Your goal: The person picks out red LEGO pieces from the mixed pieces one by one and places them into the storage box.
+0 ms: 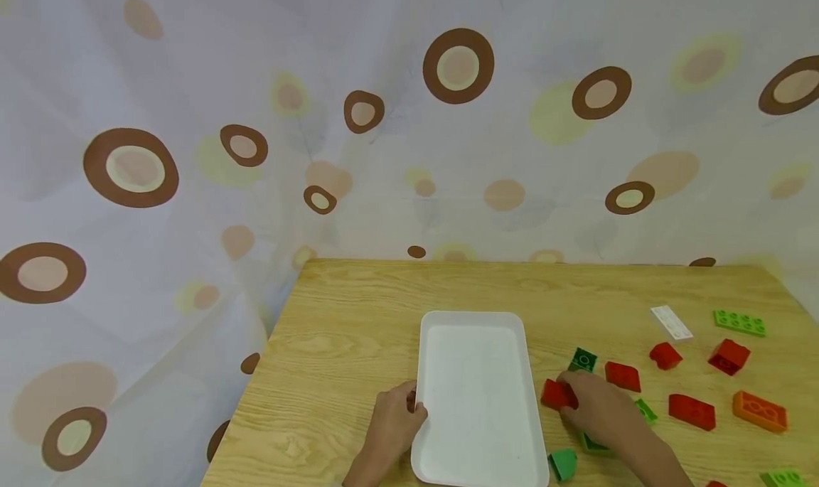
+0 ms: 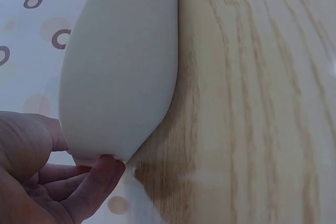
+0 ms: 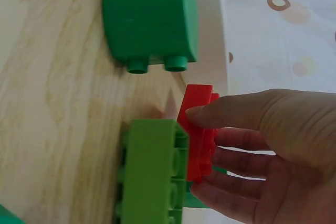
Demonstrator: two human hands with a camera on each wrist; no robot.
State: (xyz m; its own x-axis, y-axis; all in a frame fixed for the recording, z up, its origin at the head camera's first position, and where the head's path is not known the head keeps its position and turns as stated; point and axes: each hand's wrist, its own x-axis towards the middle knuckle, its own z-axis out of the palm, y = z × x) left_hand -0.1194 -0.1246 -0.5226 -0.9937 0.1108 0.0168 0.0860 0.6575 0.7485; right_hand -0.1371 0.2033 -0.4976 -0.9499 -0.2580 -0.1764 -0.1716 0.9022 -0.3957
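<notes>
A shallow white tray [image 1: 473, 394] lies on the wooden table, its long side running away from me. At its left edge is my left hand [image 1: 392, 424], gripping the rim between thumb and fingers, as the left wrist view shows on the tray's wall [image 2: 118, 72]. Just right of the tray, my right hand [image 1: 601, 410] pinches a red toy building brick [image 3: 197, 140] between thumb and fingers. A green brick [image 3: 149, 177] is close beside it, partly covered by the right hand in the head view. Nearer to me sits a rounded green brick [image 1: 563, 464].
Right of the hand are scattered red bricks [image 1: 692, 411], an orange brick [image 1: 760, 411], a white flat brick [image 1: 671, 323] and a lime green brick [image 1: 739, 322]. A dark green brick [image 1: 584, 359] stands just beyond the right hand. A patterned curtain [image 1: 397, 153] hangs behind the table.
</notes>
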